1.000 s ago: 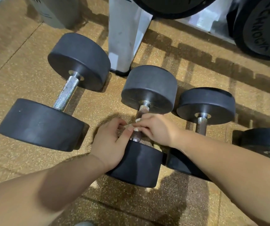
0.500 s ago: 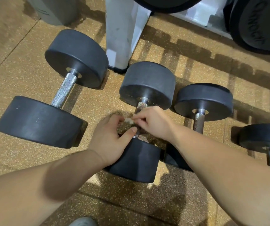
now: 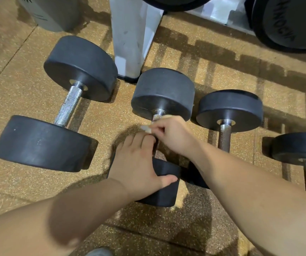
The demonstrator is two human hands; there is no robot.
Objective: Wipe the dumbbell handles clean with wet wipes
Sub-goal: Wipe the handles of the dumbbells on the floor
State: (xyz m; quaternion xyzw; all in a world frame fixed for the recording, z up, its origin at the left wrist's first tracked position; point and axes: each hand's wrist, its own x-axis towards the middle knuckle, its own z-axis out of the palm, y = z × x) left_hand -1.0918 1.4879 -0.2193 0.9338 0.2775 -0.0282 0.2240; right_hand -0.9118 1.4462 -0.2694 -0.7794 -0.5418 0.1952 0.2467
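Middle dumbbell (image 3: 164,93) lengthwise near-to-far, right hand (image 3: 174,135) with wipe (image 3: 146,128) on handle (image 3: 156,117)

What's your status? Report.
Left hand rests on near head of middle dumbbell. Right hand pinches wet wipe at its handle. No obstruction seen.
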